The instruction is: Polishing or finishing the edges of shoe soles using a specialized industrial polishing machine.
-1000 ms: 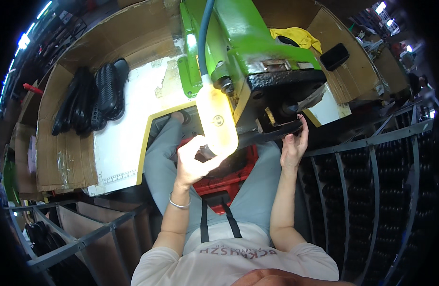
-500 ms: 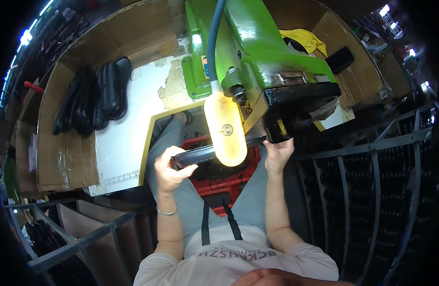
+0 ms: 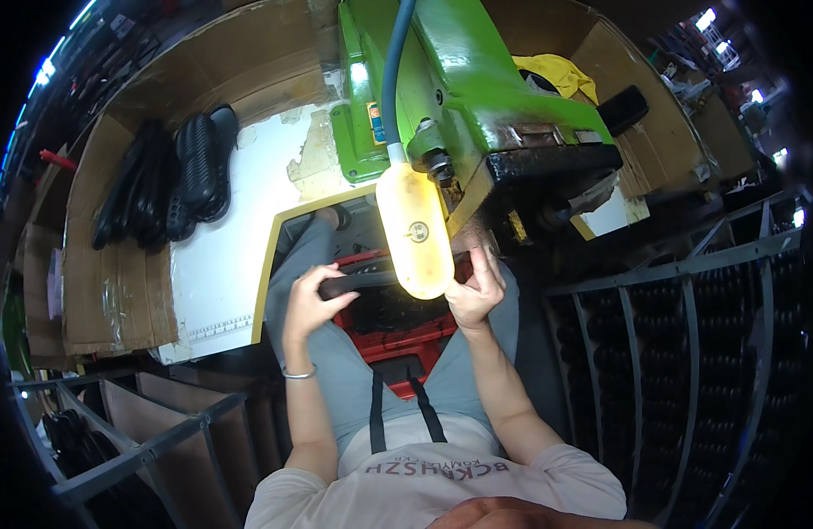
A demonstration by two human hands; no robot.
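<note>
Across my lap, under the machine's front, is a long black shoe sole (image 3: pixel 358 283). My left hand (image 3: pixel 311 300) is closed round its left end, with thumb and fingers pinching it. At the right end my right hand (image 3: pixel 477 293) grips it with bent fingers, close below the machine head. A lit yellow-white lamp (image 3: pixel 415 234) hangs in front and hides the sole's middle. Behind it stands a green machine (image 3: pixel 503 97) with a dark, worn front head (image 3: pixel 552 181). The machine's working point is mostly hidden in shadow.
Several black soles (image 3: pixel 199 163) lie on the white table (image 3: pixel 217 273) at left, inside cardboard walls (image 3: pixel 124 291). A red crate (image 3: pixel 415 339) sits between my legs. Metal racks stand at the right (image 3: pixel 640 353) and left (image 3: pixel 151 450). Yellow cloth (image 3: pixel 565 75) lies behind the machine.
My right hand has moved left, away from the machine head, and turned. The sole has shifted and now shows a narrower side. My left hand has stayed nearly in place.
</note>
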